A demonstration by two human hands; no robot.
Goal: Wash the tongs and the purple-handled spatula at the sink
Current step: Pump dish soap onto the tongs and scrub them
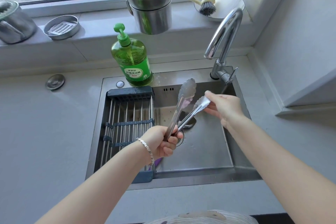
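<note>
Rubbing tongs (183, 107) over the sink (200, 151) | my left hand (161, 142) clamps their hinge end, right hand (223, 107) pinches one scalloped tip | I'd rub each tip under running water | spatula (157, 162), purple handle peeking beneath my left wrist, waits.

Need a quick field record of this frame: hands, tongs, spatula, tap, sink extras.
left hand: gripping the hinge end of the tongs, bracelet on wrist
right hand: fingers pinching one scalloped tip of the tongs
tongs state: arms spread open, held over the sink
purple-handled spatula: only a purple bit shows below the left wrist, by the rack's edge
faucet: no clear stream seen from the spout
drying rack: sits across the sink's left part
soap bottle: green, upright on the sink's back ledge
</note>
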